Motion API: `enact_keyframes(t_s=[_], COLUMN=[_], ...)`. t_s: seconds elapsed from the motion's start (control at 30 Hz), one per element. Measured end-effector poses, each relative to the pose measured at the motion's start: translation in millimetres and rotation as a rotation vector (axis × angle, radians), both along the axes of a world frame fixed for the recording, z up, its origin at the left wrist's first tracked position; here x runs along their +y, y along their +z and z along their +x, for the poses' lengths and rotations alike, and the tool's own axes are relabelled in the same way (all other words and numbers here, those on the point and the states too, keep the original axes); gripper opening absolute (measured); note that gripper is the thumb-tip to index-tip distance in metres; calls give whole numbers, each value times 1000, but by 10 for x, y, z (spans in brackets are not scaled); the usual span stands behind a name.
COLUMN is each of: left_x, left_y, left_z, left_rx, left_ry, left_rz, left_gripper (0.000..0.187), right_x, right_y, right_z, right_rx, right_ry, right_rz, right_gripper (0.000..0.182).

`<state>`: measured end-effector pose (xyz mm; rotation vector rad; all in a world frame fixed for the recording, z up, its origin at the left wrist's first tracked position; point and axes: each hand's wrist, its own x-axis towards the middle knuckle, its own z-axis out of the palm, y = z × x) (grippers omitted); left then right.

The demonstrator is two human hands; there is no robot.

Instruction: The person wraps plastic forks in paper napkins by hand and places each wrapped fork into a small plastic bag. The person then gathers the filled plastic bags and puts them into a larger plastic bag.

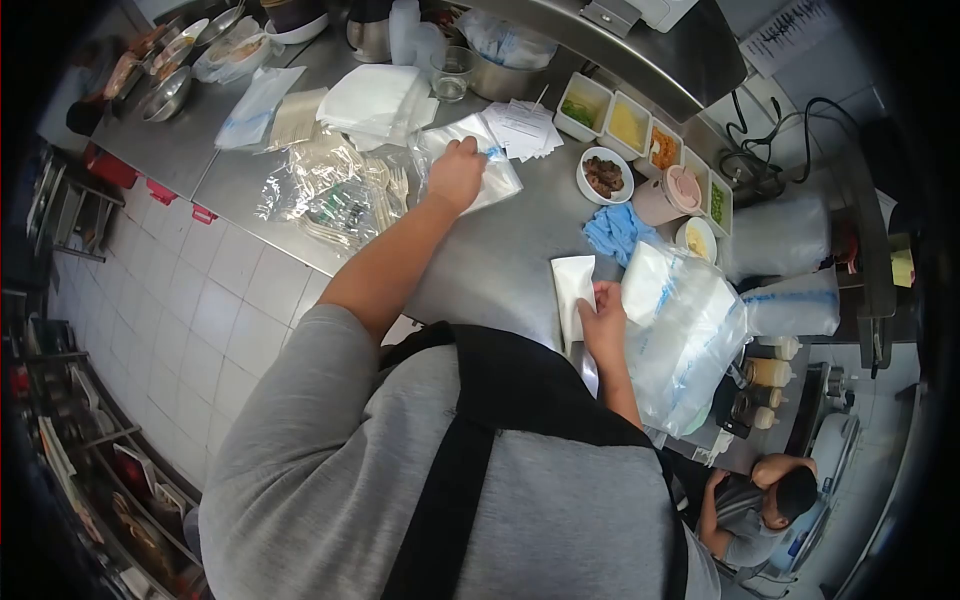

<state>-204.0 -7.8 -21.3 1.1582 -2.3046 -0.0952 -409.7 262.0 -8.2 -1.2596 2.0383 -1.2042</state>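
So, head view: left hand (457, 176) on clear bags (500, 187), fingers (463, 150) bunched narrow, can't tell if they're gripping. Right hand (604, 322) pinches white packet (572, 280) over steel counter (490, 265), big plastic bag (680, 335) just beside. Wrapped forks (397, 185) near left hand.

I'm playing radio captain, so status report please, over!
Left hand on clear plastic bags. Right hand holding white packet. Blue cloth beyond packet, not blocking either hand.
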Motion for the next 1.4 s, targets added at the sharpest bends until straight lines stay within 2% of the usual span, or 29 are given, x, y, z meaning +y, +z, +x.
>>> enact_keyframes(t_s=[0.07, 0.17, 0.27, 0.37, 0.4, 0.47, 0.57, 0.7, 0.73, 0.83, 0.93, 0.97, 1.13, 1.23, 1.3, 1.4], left_x=[-30, 95, 166, 337, 389, 463, 489, 437, 409, 378, 350, 341, 356, 316, 254, 303], left_y=[-6, 178, 160, 249, 298, 389, 373, 289, 248, 247, 284, 292, 345, 284, 183, 380], left_z=[13, 94, 231, 509, 608, 773, 803, 916, 937, 980, 968, 962, 896, 948, 992, 950], left_rx=[138, 490, 839, 1076, 1167, 1348, 1162, 1279, 1297, 1284, 1265, 1260, 1245, 1219, 1260, 1235], left_ry=[-1, -40, -37, 98, 142, 234, 281, 90, 56, 12, -57, -89, -12, -5, -21, 31], left_rz=[7, 177, 404, 640, 735, 928, 893, 1014, 1038, 1033, 1060, 1080, 1070, 1013, 949, 926], left_gripper=[10, 4, 2, 10, 11, 15, 19, 18, 18, 14, 12, 11, 13, 10, 11, 18], right_x=[-50, -217, -507, -923, -1058, -1375, -1679, -1787, -1820, -1824, -1841, -1857, -1940, -1953, -1962, -1922], right_y=[47, 141, 411, 432, 462, 445, 462, 588, 614, 627, 813, 794, 566, 485, 443, 497], right_z=[53, 153, 343, 410, 457, 607, 999, 1415, 1435, 1492, 1475, 1459, 1406, 1322, 1300, 1350], right_rx=[4, -73, 78, 253, 262, 330, 393, 392, 329, 380, 298, 302, 297, 174, 217, 293], right_ry=[11, 7, 86, 318, 346, 394, 505, 570, 595, 492, 542, 537, 532, 565, 488, 427], right_rz=[-3, -25, -55, -239, -187, -179, -209, -228, -78, -159, 9, -29, -219, -125, -189, -211], right_gripper=[28, 36, 42, 40, 32, 30, 22, 16, 23, 29, 35, 32, 26, 29, 30, 28])
